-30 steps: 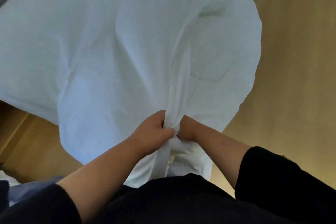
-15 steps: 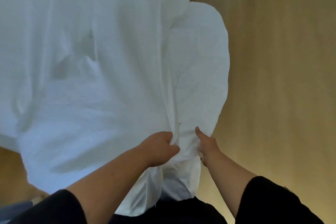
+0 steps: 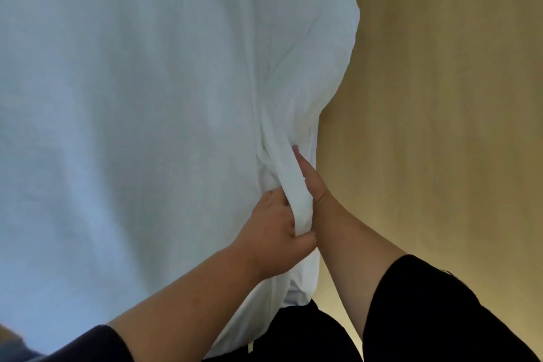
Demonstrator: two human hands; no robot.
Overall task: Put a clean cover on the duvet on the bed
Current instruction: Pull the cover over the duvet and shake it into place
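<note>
- A large white duvet cover (image 3: 132,126) fills most of the view, spread out in front of the person and reaching from the top edge down to the dark clothing (image 3: 293,338) at the bottom.
- Its surface is mostly smooth on the left; on the right it gathers into long folds that run down toward the hands.
- The left hand (image 3: 273,238) grips a bunched ridge of the cloth, its fingers (image 3: 282,200) curled round the fold and the thumb closed against it from below.
- The right hand (image 3: 313,182) lies just beside the left, on the other side of the same ridge, with the bunched cloth between the two.
- Its thumb stretches straight up along the fold and touches it; the remaining fingers are hidden behind the cloth, so it probably holds the fabric, but the grip itself cannot be told.
- Both forearms are bare and come out of black sleeves (image 3: 440,317) at the lower edge.
- A strip of the cover hangs down past the left hand to the person's front.
- To the right of the cloth lies a pale wooden floor (image 3: 455,126), lit warmer toward the lower right.
- The duvet itself and the bed cannot be made out; only white cloth shows.
- The cover's right edge curves outward near the top, then narrows in toward the hands.
</note>
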